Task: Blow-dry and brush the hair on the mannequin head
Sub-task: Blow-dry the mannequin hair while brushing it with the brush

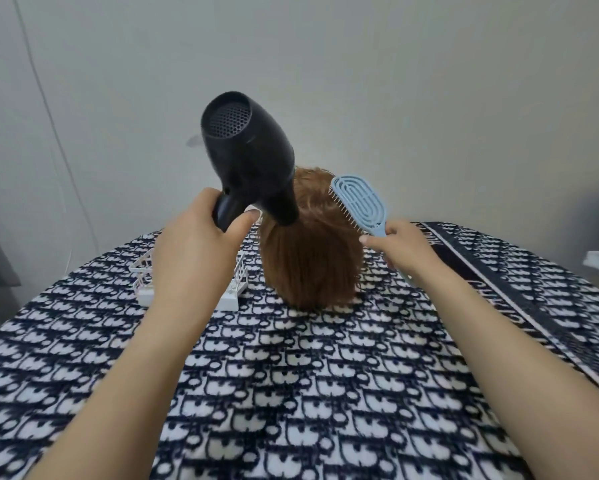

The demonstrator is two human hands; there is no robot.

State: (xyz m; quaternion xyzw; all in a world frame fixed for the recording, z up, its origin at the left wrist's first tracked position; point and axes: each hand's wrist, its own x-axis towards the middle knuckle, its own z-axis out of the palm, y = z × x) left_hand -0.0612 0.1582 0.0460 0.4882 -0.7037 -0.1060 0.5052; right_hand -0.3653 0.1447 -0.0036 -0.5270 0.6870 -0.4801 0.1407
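L grip [201,233] round 1 dryer [248,157] — R grip [400,245] round 1 brush [358,202] — 1 wig [312,251].

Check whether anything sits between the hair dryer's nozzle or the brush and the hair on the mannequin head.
Nothing visible does. The hair dryer, in the left hand, points its nozzle down at the hair with no object between. The blue brush, in the right hand, already has its bristles against the hair's right side. The white rack stands off to the left.

A plain grey wall [395,81] rises behind the patterned tablecloth [291,375].
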